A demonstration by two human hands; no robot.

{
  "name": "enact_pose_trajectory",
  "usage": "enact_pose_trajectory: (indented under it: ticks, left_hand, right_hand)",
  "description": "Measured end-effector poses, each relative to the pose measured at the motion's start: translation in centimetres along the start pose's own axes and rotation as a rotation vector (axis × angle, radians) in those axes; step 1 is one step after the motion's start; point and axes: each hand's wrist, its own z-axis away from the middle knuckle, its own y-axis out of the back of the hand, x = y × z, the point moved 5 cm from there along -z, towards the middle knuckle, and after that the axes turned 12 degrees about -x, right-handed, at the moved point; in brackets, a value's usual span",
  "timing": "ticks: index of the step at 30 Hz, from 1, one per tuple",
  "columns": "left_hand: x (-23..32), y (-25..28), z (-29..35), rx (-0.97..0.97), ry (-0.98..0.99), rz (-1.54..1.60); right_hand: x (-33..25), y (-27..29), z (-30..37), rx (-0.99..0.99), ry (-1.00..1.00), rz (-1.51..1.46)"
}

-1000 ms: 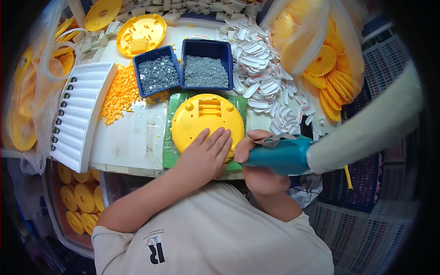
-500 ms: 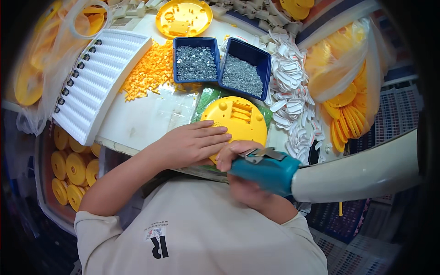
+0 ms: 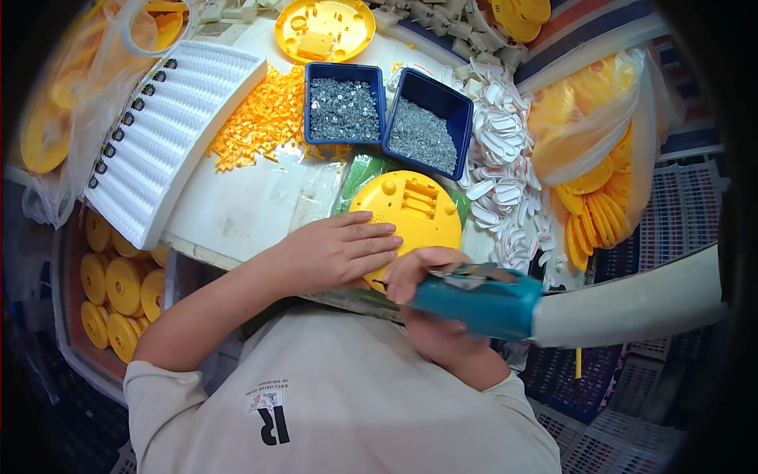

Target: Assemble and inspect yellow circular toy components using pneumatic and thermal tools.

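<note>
A round yellow plastic housing (image 3: pixel 430 225), with a battery-like slot on its upper face, lies at the table's near edge. My left hand (image 3: pixel 347 249) rests flat on its left side, fingers stretched out and close together. My right hand (image 3: pixel 430 288) is wrapped round a teal power screwdriver (image 3: pixel 493 304) with a metal lever on top. The screwdriver lies nearly level; its thin dark bit points left, by the housing's lower edge. Whether the bit touches a screw cannot be made out. A thick white sleeve or hose (image 3: pixel 632 306) runs from the screwdriver's back end to the right.
Two blue bins (image 3: pixel 345 103) of small metal parts stand beyond the housing. Left are small orange pieces (image 3: pixel 257 114) and a white ridged tray (image 3: pixel 170 134); right, white plastic pieces (image 3: pixel 505 150) and bagged yellow discs (image 3: pixel 596 197). Another yellow shell (image 3: pixel 324 35) lies at the back.
My right hand and the screwdriver have shifted a little to the right. My left hand stays on the housing. The whole view has moved slightly.
</note>
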Motion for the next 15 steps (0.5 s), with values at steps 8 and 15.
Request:
enact_pose_trajectory:
  ticks: [8,15]
  left_hand:
    - [0.1,0.5,1.9,0.209,0.154,0.131]
    - [-0.1,0.7,1.9,0.239,0.154,0.113]
  right_hand:
    - [-1.3,3.1,-3.8,0.074,0.259,-0.060]
    - [1.3,2.7,-4.1,0.051,0.110,-0.020]
